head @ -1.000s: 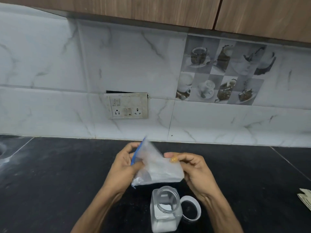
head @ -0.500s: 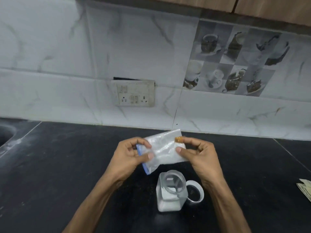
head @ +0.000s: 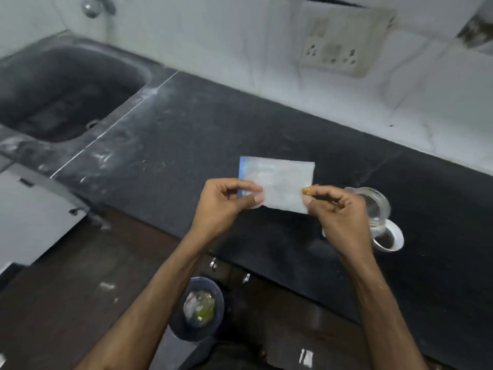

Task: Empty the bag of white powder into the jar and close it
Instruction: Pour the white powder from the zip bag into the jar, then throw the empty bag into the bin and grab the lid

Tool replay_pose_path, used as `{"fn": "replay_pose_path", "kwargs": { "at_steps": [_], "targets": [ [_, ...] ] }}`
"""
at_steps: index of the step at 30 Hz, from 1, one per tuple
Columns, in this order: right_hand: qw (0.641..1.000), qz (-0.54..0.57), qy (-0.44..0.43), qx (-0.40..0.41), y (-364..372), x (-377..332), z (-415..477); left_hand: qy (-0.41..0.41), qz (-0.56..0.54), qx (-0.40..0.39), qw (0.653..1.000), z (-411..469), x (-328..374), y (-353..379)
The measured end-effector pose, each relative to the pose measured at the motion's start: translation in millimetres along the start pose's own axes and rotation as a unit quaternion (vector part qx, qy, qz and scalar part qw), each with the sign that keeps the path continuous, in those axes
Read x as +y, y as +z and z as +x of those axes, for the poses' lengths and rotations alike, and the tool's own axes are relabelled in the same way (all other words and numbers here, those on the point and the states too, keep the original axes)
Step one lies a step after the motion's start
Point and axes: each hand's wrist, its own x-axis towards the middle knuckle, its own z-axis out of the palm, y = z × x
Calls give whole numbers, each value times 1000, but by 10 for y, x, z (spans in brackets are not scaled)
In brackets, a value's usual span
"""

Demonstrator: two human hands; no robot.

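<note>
From where I sit, both hands are closed in pinches on one thing: the flat, clear plastic zip bag with a blue strip down one side. The left hand grips it by thumb and forefinger just beside the blue strip. The right hand nips the opposite lower corner, its other fingers curled under. Between them the bag is pulled taut and held up off the black stone counter. I take that as a check that it is spent, for it looks flat and nearly empty, though the blur leaves me unsure of any residue.

The clear glass jar stands on the counter just beyond the right hand, half hidden by its knuckles, its mouth uncovered. I cannot tell how much powder it holds. The white round lid lies touching or just beside the jar, on the outer side of the right wrist, handy for that hand to pick up. I judge the pouring done and the closing yet to come.

By count: one bag, one jar, one lid. Beyond those, one dark steel sink lies well off past the left hand. One cream socket plate is on the wall beyond the right hand. One dark round bin of scraps sits on the floor between the forearms, likely where the bag will go.
</note>
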Motion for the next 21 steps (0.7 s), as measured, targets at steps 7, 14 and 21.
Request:
{"fn": "replay_pose_path", "kwargs": {
  "at_steps": [7, 14, 21],
  "targets": [
    [988, -31, 68, -136, 191, 402, -574, -131, 155, 150, 968, -1232, -944, -879],
    [985, -23, 105, -132, 173, 839, -1075, -261, 290, 195, 900, -1814, -1939, -1027],
    [985, -31, 105, -131, 56, 833, -1174, -294, 328, 163, 883, -1442, -2655, -1071]
  ]
}}
